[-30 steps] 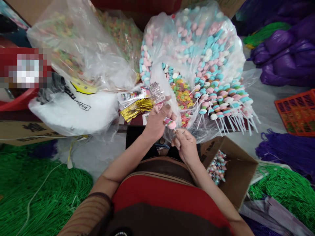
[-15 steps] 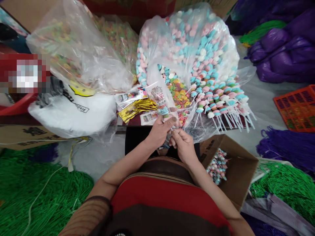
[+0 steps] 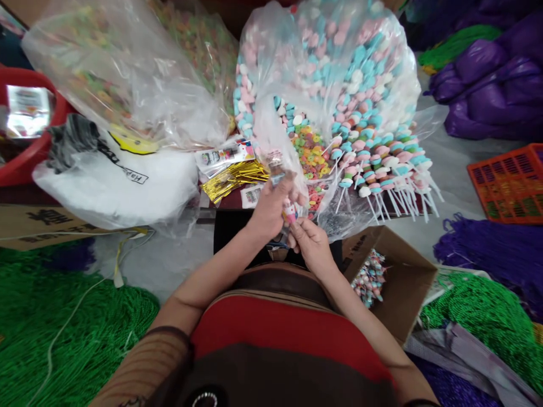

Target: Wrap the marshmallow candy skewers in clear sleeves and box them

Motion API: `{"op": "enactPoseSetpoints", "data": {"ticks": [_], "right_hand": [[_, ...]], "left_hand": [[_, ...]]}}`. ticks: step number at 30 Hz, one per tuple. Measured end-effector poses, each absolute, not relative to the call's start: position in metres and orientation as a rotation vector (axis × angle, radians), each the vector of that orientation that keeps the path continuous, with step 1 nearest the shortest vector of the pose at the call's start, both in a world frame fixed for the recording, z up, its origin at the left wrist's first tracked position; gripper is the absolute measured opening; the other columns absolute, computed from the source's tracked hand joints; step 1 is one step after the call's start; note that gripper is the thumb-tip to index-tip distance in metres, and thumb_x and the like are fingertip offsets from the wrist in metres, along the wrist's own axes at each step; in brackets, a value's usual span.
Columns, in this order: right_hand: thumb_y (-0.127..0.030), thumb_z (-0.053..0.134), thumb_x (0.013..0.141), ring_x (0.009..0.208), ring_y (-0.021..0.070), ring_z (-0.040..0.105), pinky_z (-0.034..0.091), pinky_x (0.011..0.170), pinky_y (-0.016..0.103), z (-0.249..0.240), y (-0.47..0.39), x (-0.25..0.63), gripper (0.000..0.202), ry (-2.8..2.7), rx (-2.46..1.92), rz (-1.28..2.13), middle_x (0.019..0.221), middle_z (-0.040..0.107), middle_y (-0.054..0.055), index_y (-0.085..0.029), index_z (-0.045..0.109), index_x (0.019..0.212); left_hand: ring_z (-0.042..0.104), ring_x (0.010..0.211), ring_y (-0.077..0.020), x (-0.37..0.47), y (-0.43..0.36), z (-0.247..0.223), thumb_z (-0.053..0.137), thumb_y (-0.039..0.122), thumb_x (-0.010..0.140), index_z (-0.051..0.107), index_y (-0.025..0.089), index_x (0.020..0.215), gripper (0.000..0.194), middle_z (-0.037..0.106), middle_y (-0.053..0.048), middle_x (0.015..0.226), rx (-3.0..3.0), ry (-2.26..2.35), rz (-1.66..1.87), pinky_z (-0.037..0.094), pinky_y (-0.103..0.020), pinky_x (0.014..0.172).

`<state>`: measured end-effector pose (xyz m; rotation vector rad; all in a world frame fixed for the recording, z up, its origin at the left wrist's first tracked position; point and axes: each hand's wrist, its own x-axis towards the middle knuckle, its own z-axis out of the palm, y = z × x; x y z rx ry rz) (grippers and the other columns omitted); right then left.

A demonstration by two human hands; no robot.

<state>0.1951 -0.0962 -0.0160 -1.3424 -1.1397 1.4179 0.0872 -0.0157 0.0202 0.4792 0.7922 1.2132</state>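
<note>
My left hand (image 3: 270, 208) is wrapped round a candy skewer in a clear printed wrapper (image 3: 290, 212), whose pink part shows between my hands. Just below, my right hand (image 3: 313, 240) pinches the lower end of the wrapper with thumb and fingers. What exactly lies under those fingertips is hidden. Left of my hands, gold twist ties (image 3: 234, 180) lie in a pile beside flat printed wrappers (image 3: 224, 156). To the right, several unwrapped candy skewers (image 3: 382, 169) are heaped with white sticks toward me. Ring gummies (image 3: 310, 151) lie in an open plastic bag behind my hands.
A large bag of pink, blue and white candies (image 3: 339, 62) stands at the back, beside bags of gummies (image 3: 127, 73). A cardboard box (image 3: 407, 277) with wrapped candies sits low right. A red basin (image 3: 59, 113) is left; green cord bundles (image 3: 72, 333) lie on the floor.
My left hand has turned and closed further over the wrapped skewer, which stood upright above it before. The pink part of the wrapper now shows between both hands. The view has shifted slightly.
</note>
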Motion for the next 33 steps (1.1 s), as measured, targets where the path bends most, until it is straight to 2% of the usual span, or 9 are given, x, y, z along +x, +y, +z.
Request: {"op": "enactPoseSetpoints", "data": {"ticks": [3, 6, 9, 13, 17, 21, 23, 28, 33], "right_hand": [[-0.068, 0.062, 0.089, 0.043, 0.0081, 0.042, 0.034, 0.045, 0.023, -0.018, -0.096, 0.191, 0.047, -1.078, -1.317, 1.409, 0.051, 0.051, -0.008, -0.022, 0.061, 0.081], [-0.066, 0.063, 0.090, 0.044, 0.0084, 0.043, 0.035, 0.048, 0.023, -0.020, -0.093, 0.192, 0.043, -0.998, -1.296, 1.353, 0.051, 0.048, -0.009, -0.022, 0.062, 0.086], [-0.066, 0.064, 0.090, 0.046, 0.0090, 0.043, 0.036, 0.049, 0.024, -0.018, -0.091, 0.195, 0.044, -0.976, -1.303, 1.294, 0.052, 0.048, -0.009, -0.023, 0.060, 0.082], [-0.064, 0.062, 0.092, 0.047, 0.0100, 0.043, 0.036, 0.049, 0.024, -0.016, -0.090, 0.200, 0.042, -1.036, -1.347, 1.248, 0.053, 0.050, -0.007, -0.022, 0.064, 0.085], [-0.053, 0.056, 0.098, 0.050, 0.0121, 0.047, 0.042, 0.055, 0.027, -0.017, -0.089, 0.207, 0.032, -1.229, -1.457, 0.975, 0.059, 0.054, -0.005, -0.023, 0.068, 0.094], [-0.044, 0.054, 0.099, 0.053, 0.0160, 0.053, 0.046, 0.060, 0.031, -0.021, -0.086, 0.214, 0.033, -1.399, -1.532, 0.754, 0.061, 0.058, -0.004, -0.024, 0.068, 0.122], [-0.043, 0.052, 0.100, 0.053, 0.0171, 0.055, 0.048, 0.060, 0.031, -0.022, -0.084, 0.216, 0.036, -1.451, -1.510, 0.788, 0.059, 0.058, -0.003, -0.025, 0.068, 0.126], [-0.043, 0.054, 0.098, 0.055, 0.0183, 0.056, 0.050, 0.063, 0.033, -0.020, -0.084, 0.216, 0.033, -1.417, -1.447, 0.819, 0.059, 0.057, -0.001, -0.026, 0.075, 0.115], [-0.042, 0.053, 0.099, 0.052, 0.0163, 0.054, 0.049, 0.061, 0.032, -0.018, -0.090, 0.207, 0.032, -1.378, -1.436, 0.870, 0.060, 0.058, -0.002, -0.026, 0.074, 0.117]], "left_hand": [[0.051, 0.049, -0.0064, 0.088, -0.030, 0.008, 0.084, 0.063, 0.071, 0.062, 0.022, 0.094, 0.052, 0.054, 0.007, 0.064, 0.553, 0.729, 1.103, 0.034, -0.018, 0.043], [0.050, 0.049, -0.0079, 0.078, -0.034, -0.002, 0.080, 0.070, 0.070, 0.064, 0.023, 0.103, 0.059, 0.058, 0.005, 0.068, 0.697, 0.661, 0.984, 0.036, -0.020, 0.044], [0.052, 0.055, -0.0105, 0.070, -0.034, -0.006, 0.076, 0.070, 0.074, 0.064, 0.022, 0.089, 0.053, 0.056, 0.004, 0.066, 0.934, 0.731, 0.908, 0.041, -0.023, 0.052], [0.043, 0.063, -0.0136, 0.067, -0.030, -0.004, 0.068, 0.058, 0.087, 0.048, 0.021, 0.060, 0.049, 0.046, 0.002, 0.062, 1.344, 1.015, 1.071, 0.035, -0.027, 0.063], [0.037, 0.065, -0.0175, 0.068, -0.029, -0.002, 0.059, 0.044, 0.092, 0.039, 0.024, 0.059, 0.043, 0.044, 0.000, 0.063, 1.637, 1.084, 1.093, 0.031, -0.032, 0.068], [0.037, 0.065, -0.0177, 0.071, -0.034, -0.004, 0.054, 0.040, 0.093, 0.039, 0.024, 0.063, 0.037, 0.044, 0.000, 0.065, 1.741, 1.062, 1.026, 0.028, -0.032, 0.066], [0.038, 0.064, -0.0167, 0.070, -0.036, -0.006, 0.055, 0.043, 0.093, 0.040, 0.024, 0.063, 0.039, 0.045, 0.000, 0.065, 1.702, 1.047, 1.022, 0.028, -0.031, 0.065], [0.046, 0.064, -0.0140, 0.059, -0.031, -0.002, 0.071, 0.056, 0.085, 0.057, 0.020, 0.065, 0.044, 0.054, 0.002, 0.063, 1.445, 0.996, 0.943, 0.033, -0.027, 0.064], [0.066, 0.089, -0.0188, 0.062, -0.022, 0.008, 0.081, 0.061, 0.075, 0.072, 0.022, 0.098, 0.047, 0.071, -0.003, 0.085, 0.849, 0.809, 1.115, 0.049, -0.029, 0.080]]}}
